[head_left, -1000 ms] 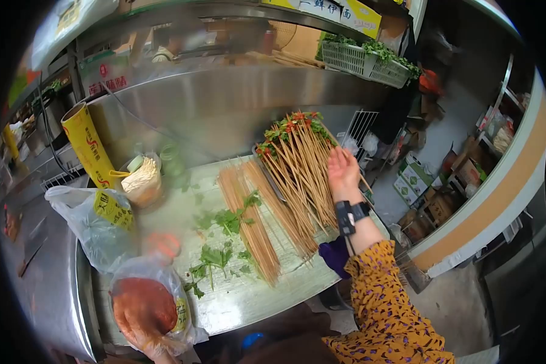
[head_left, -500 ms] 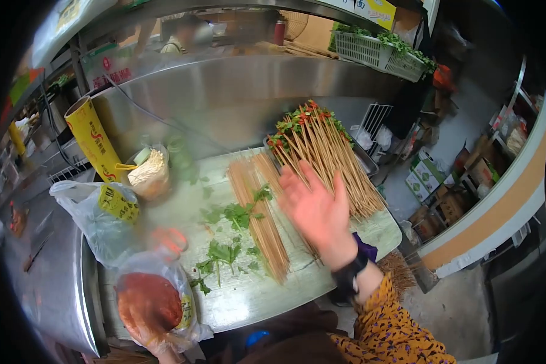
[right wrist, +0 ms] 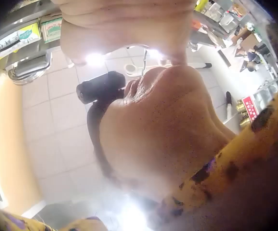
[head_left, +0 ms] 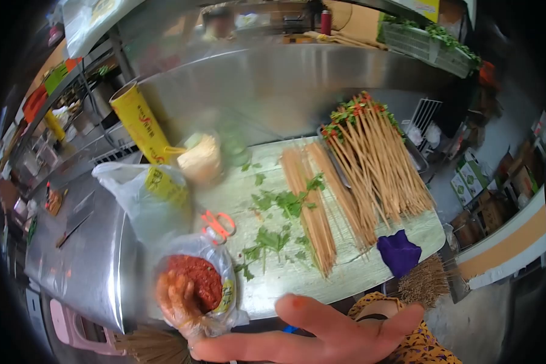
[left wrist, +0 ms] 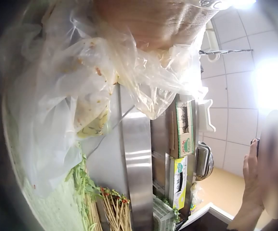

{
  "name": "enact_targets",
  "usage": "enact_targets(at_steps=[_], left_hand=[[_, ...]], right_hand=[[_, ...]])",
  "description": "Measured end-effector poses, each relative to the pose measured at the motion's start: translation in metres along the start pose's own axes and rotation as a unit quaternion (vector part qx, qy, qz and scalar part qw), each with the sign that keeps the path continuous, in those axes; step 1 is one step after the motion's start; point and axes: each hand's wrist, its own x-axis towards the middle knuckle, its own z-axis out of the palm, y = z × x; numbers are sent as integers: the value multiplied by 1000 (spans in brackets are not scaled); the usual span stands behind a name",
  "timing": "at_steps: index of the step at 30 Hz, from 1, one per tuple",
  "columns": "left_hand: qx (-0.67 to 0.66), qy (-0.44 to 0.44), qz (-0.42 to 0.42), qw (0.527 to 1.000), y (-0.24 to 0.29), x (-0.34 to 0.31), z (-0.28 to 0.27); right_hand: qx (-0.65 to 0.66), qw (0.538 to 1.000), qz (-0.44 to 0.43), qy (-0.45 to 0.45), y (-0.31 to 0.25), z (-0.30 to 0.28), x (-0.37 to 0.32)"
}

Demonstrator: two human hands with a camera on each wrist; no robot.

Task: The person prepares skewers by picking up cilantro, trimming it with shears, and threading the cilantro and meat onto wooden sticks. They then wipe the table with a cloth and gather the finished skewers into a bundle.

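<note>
My left hand (head_left: 179, 300), in a clear plastic glove, rests with its fingers against red minced meat (head_left: 203, 282) inside a plastic bag (head_left: 229, 267) at the table's front left. In the left wrist view, crumpled plastic (left wrist: 57, 96) covers much of the scene. My right hand (head_left: 340, 340) is raised close before the head camera, fingers spread and holding nothing. Beyond it lie loose green leaves (head_left: 274, 240) and bundles of bare wooden sticks (head_left: 312, 221). Skewers (head_left: 382, 164) with red and green food at their far ends are heaped in a tray (head_left: 415, 156).
Orange-handled scissors (head_left: 219, 225) lie behind the meat bag. A knotted-top plastic bag (head_left: 155, 200), a tub of pale food (head_left: 200, 161) and a yellow roll (head_left: 139, 121) stand at the left. A purple cloth (head_left: 399, 253) lies at the right front edge; a metal wall (head_left: 255, 85) runs behind.
My right hand has left the skewer heap and come up toward the head camera, fingers spreading. The view has turned left. My left hand stays at the minced meat.
</note>
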Motion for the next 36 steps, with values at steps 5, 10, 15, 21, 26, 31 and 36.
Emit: enact_targets(at_steps=[5, 10, 15, 21, 26, 31, 36], left_hand=[[1, 28, -4, 1000, 8, -3, 8], [-14, 7, 16, 1000, 2, -1, 8], [-25, -34, 17, 999, 0, -1, 1], [31, -53, 35, 998, 2, 0, 0], [32, -60, 36, 997, 1, 0, -1], [39, -69, 35, 996, 1, -1, -2], [42, -47, 30, 998, 3, -6, 4]], right_hand=[[8, 1000, -26, -5, 18, -11, -13], [-71, 996, 43, -23, -5, -24, -18], [-222, 947, -38, 228, -64, -17, -21], [-698, 554, 144, 430, -159, -103, -14], [-852, 317, 309, 278, -188, -195, -44], [-894, 136, 366, 219, -165, -209, -33], [-531, 694, 284, 395, -101, -135, 27]])
